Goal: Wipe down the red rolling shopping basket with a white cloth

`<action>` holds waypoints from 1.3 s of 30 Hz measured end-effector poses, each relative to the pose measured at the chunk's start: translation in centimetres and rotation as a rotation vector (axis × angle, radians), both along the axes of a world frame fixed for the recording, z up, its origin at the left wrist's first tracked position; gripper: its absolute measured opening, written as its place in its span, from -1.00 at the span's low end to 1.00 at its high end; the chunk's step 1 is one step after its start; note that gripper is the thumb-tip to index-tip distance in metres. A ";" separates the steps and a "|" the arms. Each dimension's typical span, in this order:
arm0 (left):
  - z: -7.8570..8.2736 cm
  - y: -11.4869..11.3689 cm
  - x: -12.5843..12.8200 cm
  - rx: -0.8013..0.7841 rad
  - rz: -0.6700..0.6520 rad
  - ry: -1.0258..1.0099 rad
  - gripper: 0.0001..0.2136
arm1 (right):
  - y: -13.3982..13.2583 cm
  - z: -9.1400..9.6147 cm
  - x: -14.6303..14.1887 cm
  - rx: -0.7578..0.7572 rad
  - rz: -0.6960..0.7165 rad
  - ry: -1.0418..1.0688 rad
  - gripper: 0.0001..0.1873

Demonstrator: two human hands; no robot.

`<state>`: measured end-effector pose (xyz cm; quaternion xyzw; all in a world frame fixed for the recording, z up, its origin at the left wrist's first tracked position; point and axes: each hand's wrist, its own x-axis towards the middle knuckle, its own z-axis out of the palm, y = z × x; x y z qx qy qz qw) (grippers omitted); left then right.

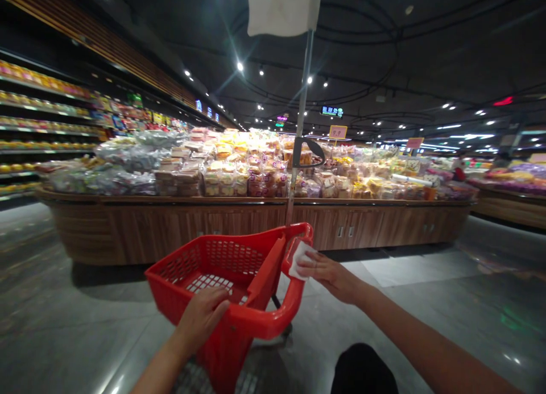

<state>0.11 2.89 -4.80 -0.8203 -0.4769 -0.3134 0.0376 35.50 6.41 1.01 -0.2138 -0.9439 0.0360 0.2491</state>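
A red plastic shopping cart (222, 240) with a perforated basket stands in front of me, its looped handle (273, 323) toward my body. My left hand (203, 314) is closed over the near corner of the basket rim, and part of its fingers is hidden by the rim. On the right side of the handle, my right hand (322, 272) presses a folded white wipe (302, 260) against the red surface. The fingers of that hand lie over the wipe and pinch it to the handle. Whether the wipe is paper or cloth, I cannot tell.
Behind the cart, a long wooden display counter (140, 226) carries heaps of packaged food (230, 166). A grey pole (302, 92) with a white flag (281, 10) rises behind the handle. Stocked shelves (38, 121) line the left. Grey floor tiles (409, 269) surround the cart.
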 end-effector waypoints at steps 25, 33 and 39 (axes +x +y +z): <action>5.1 -6.3 11.2 -0.112 0.382 0.202 -0.69 | 1.6 1.7 -4.9 0.001 -0.185 0.037 -0.55; 4.7 -6.2 11.2 -0.083 0.376 0.157 -0.68 | 2.8 2.4 -5.2 -0.048 -0.126 0.023 -0.58; 4.7 -6.2 11.2 -0.092 0.365 0.152 -0.69 | 3.9 3.2 -8.8 -0.085 -0.048 -0.158 -0.66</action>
